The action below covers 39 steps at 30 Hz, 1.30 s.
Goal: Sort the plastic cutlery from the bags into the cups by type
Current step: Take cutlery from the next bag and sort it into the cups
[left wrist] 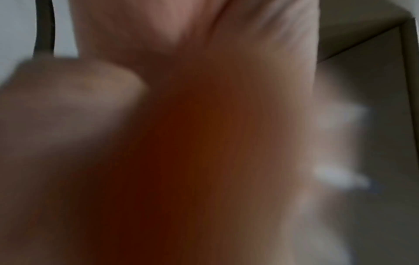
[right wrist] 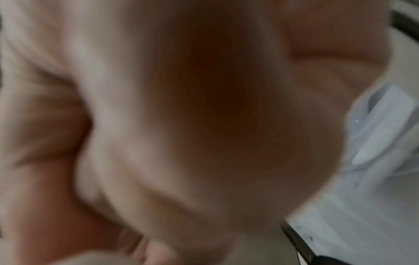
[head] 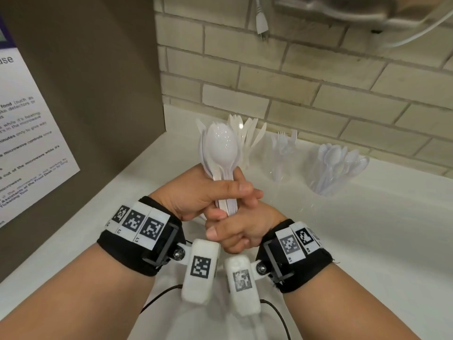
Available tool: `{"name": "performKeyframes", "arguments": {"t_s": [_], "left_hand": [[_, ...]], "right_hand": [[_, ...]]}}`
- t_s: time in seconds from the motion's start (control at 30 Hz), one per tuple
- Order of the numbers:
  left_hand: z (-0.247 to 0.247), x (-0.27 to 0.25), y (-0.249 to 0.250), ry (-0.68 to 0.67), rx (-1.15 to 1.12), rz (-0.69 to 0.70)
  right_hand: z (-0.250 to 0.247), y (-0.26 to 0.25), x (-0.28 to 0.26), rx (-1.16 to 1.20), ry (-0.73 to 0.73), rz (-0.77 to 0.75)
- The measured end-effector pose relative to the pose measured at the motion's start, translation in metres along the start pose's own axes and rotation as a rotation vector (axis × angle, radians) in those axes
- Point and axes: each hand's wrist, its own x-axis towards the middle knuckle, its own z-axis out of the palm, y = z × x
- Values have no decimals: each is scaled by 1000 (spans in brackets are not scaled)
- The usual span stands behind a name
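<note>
White plastic spoon bundle [head: 220,153], bowls upward, long axis upright: gripped by left hand [head: 196,192], handle ends clasped by right hand [head: 235,231]. Spoon cup [head: 335,168] sited forward-right on desk [head: 367,229], nearer right hand.

Panel [head: 98,99] blocks left; cups [head: 282,155] behind.

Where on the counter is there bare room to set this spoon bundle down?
Bare white counter lies right of the right hand, in front of the clear plastic cup of spoons. Another patch lies left of the left hand, by the brown panel. The back wall is crowded with cups.
</note>
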Motion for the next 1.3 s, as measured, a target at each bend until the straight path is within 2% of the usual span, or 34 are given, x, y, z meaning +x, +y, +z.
{"name": "performKeyframes", "arguments": {"t_s": [0.03,0.1,0.17,0.23,0.3,0.37,0.43,0.5,0.6,0.7,0.8,0.93,1.03,1.13,1.3], "left_hand": [[2,0,-1,32,11,25],[5,4,-3,212,16,71],[3,9,-3,458,-94,121],[-6,12,-4,649,-142,149],[-13,12,-9,727,-48,112],[-14,11,-16,685,33,58],[-11,10,-23,610,33,42],[-6,10,-27,549,11,37],[-2,10,-29,471,-32,18],[2,9,-30,389,-133,14],[3,8,-32,342,-193,19],[2,9,-34,263,-165,25],[4,9,-33,305,-202,-12],[5,9,-34,349,-268,-32],[2,9,-36,446,-258,-41]], "right_hand": [[-1,0,1,-3,16,2],[-2,-2,3,-140,147,-9],[-8,-5,1,-427,369,34],[-15,-8,-4,-569,627,70],[-19,-17,-7,-512,863,-81],[-17,-27,-10,-438,1028,-316],[-11,-37,-9,-421,1028,-483],[-6,-42,-6,-509,966,-528],[-7,-44,-1,-661,985,-475],[-11,-42,2,-716,1011,-375],[-8,-41,2,-709,1014,-347],[-4,-42,-1,-610,961,-319],[-4,-43,-2,-548,945,-304],[-7,-42,-1,-495,989,-307],[-5,-50,-6,-102,1024,-456]]}}
